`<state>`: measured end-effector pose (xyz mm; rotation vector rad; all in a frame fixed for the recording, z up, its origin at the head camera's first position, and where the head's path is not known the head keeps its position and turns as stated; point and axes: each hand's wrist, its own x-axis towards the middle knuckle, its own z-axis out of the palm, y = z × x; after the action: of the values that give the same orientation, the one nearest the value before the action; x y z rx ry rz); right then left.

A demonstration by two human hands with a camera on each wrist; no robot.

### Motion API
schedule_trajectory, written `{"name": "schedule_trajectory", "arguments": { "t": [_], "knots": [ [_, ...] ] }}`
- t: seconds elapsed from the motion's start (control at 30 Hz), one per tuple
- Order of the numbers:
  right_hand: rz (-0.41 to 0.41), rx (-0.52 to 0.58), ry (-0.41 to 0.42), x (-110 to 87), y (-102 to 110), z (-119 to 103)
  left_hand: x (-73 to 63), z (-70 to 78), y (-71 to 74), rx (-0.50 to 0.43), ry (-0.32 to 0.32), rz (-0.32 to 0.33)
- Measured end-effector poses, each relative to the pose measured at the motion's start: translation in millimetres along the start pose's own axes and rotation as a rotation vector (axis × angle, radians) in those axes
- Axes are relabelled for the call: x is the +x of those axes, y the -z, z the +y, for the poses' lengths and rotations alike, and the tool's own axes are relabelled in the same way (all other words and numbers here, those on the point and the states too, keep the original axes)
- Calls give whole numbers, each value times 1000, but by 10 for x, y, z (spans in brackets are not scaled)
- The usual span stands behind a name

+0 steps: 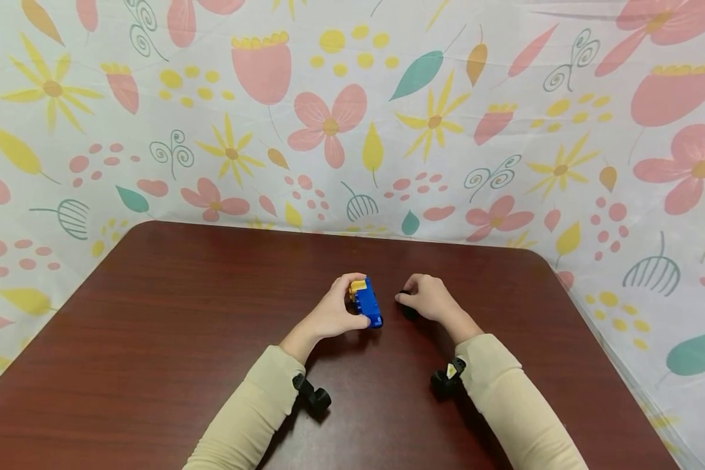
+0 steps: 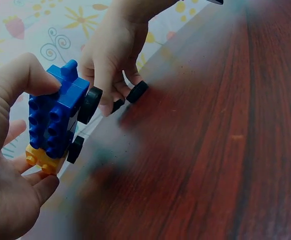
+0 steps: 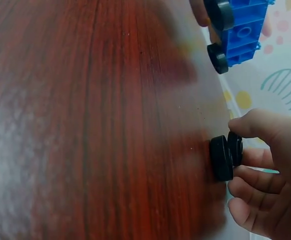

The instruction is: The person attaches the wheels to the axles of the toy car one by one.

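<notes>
My left hand [image 1: 333,312] grips a toy vehicle [image 1: 367,303] made of blue and yellow studded bricks, thumb at one end and fingers at the other. In the left wrist view, black wheels [image 2: 90,105] show along one side of the toy vehicle; the right wrist view shows its hollow blue underside [image 3: 245,32]. To the right, my right hand [image 1: 431,297] is at two loose black wheels by the table top. One wheel [image 3: 236,148] is between its thumb and fingers; the other, larger wheel [image 3: 221,158] stands right beside it.
A dark reddish-brown wooden table [image 1: 182,313] lies under both hands. Behind it hangs a white cloth [image 1: 258,137] with flowers and leaves. A small black camera is strapped to each wrist, the left camera [image 1: 314,396] and the right camera [image 1: 446,380].
</notes>
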<state>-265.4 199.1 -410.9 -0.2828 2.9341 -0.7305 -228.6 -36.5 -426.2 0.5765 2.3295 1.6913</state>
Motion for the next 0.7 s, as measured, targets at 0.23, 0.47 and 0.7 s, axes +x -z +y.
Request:
{"name": "schedule_trajectory", "arguments": {
  "t": [0.23,0.47,0.7],
  "knots": [
    [61,56,76,-5,-26,3,14,-25,-10,5,2,9],
    [115,127,116,-16,-26,-10,14,-23,-12,17,4,8],
    [128,153,139,2,-40,-30,5,5,7,9,-19,3]
  ]
}}
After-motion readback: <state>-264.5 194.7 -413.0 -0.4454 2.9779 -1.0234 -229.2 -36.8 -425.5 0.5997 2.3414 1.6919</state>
